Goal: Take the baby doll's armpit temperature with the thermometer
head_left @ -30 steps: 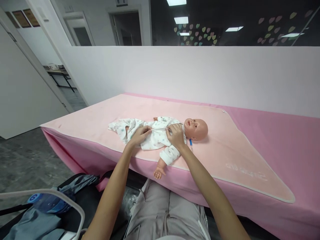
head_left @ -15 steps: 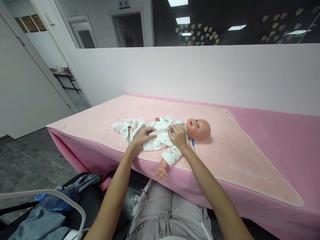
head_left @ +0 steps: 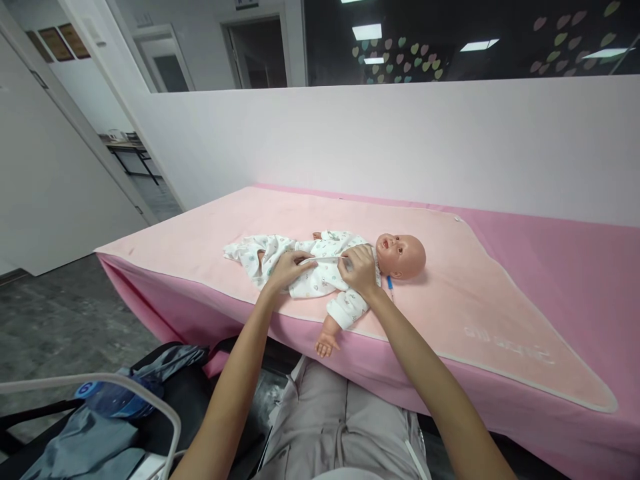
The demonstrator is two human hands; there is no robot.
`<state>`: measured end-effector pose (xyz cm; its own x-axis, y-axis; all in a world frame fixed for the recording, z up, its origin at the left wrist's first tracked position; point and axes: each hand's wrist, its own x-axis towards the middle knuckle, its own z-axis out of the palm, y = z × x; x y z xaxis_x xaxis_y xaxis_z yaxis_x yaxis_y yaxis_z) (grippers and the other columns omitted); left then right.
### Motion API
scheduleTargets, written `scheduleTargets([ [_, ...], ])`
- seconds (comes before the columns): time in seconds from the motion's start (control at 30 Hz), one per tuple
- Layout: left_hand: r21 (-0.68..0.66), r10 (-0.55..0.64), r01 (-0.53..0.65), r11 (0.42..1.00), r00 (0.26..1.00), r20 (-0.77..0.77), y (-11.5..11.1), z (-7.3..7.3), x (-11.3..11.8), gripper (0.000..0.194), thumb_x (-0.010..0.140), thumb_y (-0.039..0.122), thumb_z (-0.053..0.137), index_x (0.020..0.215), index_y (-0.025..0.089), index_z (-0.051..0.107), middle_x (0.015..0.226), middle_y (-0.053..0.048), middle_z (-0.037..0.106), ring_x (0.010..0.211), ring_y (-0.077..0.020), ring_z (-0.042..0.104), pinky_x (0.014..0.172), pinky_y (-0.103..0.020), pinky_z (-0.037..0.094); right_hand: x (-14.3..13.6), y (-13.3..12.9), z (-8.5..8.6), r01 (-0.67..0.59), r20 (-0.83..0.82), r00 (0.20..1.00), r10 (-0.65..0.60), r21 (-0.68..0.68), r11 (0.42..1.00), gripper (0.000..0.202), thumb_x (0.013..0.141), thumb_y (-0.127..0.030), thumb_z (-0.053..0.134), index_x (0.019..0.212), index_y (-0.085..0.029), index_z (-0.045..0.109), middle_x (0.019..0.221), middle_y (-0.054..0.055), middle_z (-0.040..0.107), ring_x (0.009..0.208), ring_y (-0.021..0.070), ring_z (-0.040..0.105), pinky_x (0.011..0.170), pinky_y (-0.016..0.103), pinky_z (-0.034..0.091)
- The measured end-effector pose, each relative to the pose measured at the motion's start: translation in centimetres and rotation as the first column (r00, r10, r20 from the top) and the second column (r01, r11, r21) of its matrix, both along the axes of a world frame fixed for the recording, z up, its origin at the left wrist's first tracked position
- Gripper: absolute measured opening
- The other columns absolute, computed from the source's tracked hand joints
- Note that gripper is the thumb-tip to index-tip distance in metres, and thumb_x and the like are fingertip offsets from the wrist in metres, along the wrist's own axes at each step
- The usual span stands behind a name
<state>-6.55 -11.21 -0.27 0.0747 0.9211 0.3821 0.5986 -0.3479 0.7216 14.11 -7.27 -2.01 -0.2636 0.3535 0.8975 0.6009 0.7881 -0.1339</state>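
Observation:
A baby doll (head_left: pixel 406 257) lies on its back, head to the right, in a white patterned shirt (head_left: pixel 313 287) and matching trousers (head_left: pixel 249 249). My left hand (head_left: pixel 289 271) is at the doll's waist, its thumb and fingers pinching the shirt's front edge. On the chest just below the neck, my right hand (head_left: pixel 360 269) is curled closed on the same edge. Between them a thin pale strip of cloth (head_left: pixel 329 259) runs fairly straight. The right fingertips are partly hidden. One doll arm (head_left: pixel 327 337) hangs over the near edge. Beside the neck lies a small blue-ended item (head_left: pixel 390 283).
A peach mat (head_left: pixel 480 287) covers much of the pink-draped table (head_left: pixel 575 267), against a white wall (head_left: pixel 380 140). At lower left, a dark chair (head_left: pixel 185 393) bears a blue bottle (head_left: pixel 120 400) and grey cloth (head_left: pixel 80 443); a pale curved tube (head_left: pixel 125 383) crosses in front.
The view has shifted slightly, so the doll and table appear a little further right and up. Both hands keep nearly the same places on the shirt.

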Motion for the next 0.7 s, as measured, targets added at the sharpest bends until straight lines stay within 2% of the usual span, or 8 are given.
scheduleTargets([
  [0.33,0.014,0.063,-0.064,0.998,0.997,0.049,0.0,-0.1,0.5,0.028,0.069,0.046,0.065,0.077,0.019,0.068,0.084,-0.004,0.069,0.082,-0.0212,0.061,0.072,-0.031,0.046,0.1,-0.2,-0.1,-0.018,-0.004,1.0,0.018,0.013,1.0,0.011,0.076,-0.018,0.049,0.066,-0.021,0.049,0.064,0.003,0.053,0.071,0.0195,0.047,0.074,0.036,0.036],
  [0.5,0.0,0.021,-0.022,1.0,0.995,0.092,0.0,-0.2,0.4,0.027,0.069,0.042,0.065,0.081,0.019,0.069,0.088,-0.004,0.069,0.086,-0.0217,0.062,0.076,-0.032,0.047,0.5,-0.2,0.1,-0.036,-0.008,0.999,0.036,0.034,0.999,0.009,0.075,-0.018,0.048,0.066,-0.021,0.049,0.065,0.004,0.055,0.07,0.0193,0.048,0.073,0.036,0.037],
  [0.6,-0.026,-0.002,0.006,1.0,0.988,0.154,0.0,-0.2,0.3,0.028,0.072,0.041,0.062,0.087,0.019,0.07,0.094,-0.005,0.069,0.092,-0.0224,0.061,0.08,-0.032,0.047,0.3,-1.0,1.2,-0.112,-0.051,0.992,0.116,0.065,0.992,0.008,0.076,-0.02,0.047,0.07,-0.022,0.05,0.07,0.005,0.059,0.072,0.0198,0.051,0.074,0.039,0.038],
  [0.7,-0.03,0.014,-0.009,1.0,0.982,0.187,-0.1,-0.2,0.3,0.029,0.073,0.04,0.061,0.091,0.019,0.07,0.097,-0.005,0.069,0.094,-0.0238,0.06,0.08,-0.032,0.047,-0.5,-3.9,3.4,-0.169,-0.142,0.974,0.177,0.072,0.983,0.011,0.079,-0.023,0.042,0.073,-0.023,0.051,0.074,0.005,0.058,0.076,0.0212,0.053,0.078,0.044,0.039],
])
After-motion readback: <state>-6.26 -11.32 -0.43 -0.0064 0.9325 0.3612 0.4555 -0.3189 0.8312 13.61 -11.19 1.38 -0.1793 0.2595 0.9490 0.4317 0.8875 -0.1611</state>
